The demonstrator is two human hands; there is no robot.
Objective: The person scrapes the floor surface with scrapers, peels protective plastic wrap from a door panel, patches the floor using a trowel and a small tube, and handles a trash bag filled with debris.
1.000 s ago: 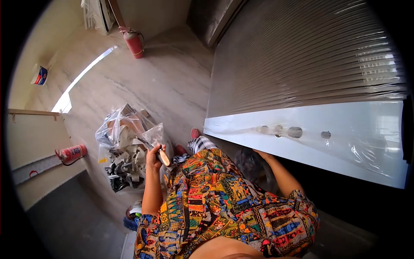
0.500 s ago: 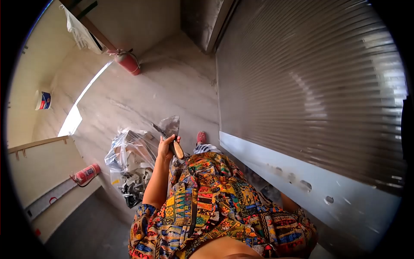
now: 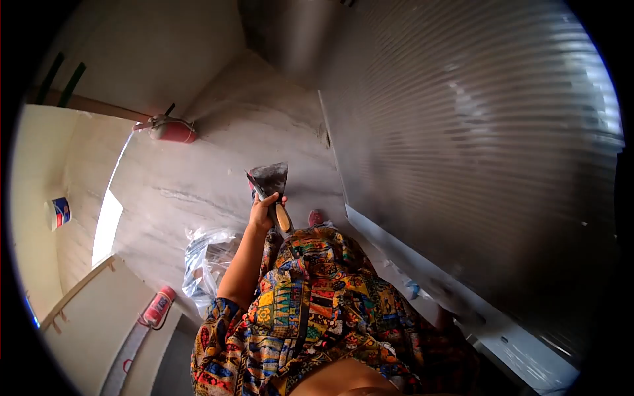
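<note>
My left hand (image 3: 261, 211) is closed round the handle end of a trowel (image 3: 269, 177), just in front of my patterned clothing. The trowel's broad grey blade is smeared and points away from me, while a light wooden handle (image 3: 283, 216) sticks out below my fingers. A second narrow dark tool appears to be held along with it; its kind is unclear. My right hand is out of sight. Only a dim part of the right arm (image 3: 446, 319) shows at the lower right, beside the metal panel.
A ribbed metal shutter (image 3: 475, 145) fills the right side. Clear plastic bags (image 3: 206, 261) lie on the floor (image 3: 218, 158) by my left arm. Two red fire extinguishers (image 3: 173, 130) stand at the left, with a white and blue bucket (image 3: 58, 214) farther off. My red shoe (image 3: 317, 216) shows ahead.
The view has turned and shifted, so the extinguishers and bags appear lower. My left hand has come up slightly with the trowel, whose blade now shows broader.
</note>
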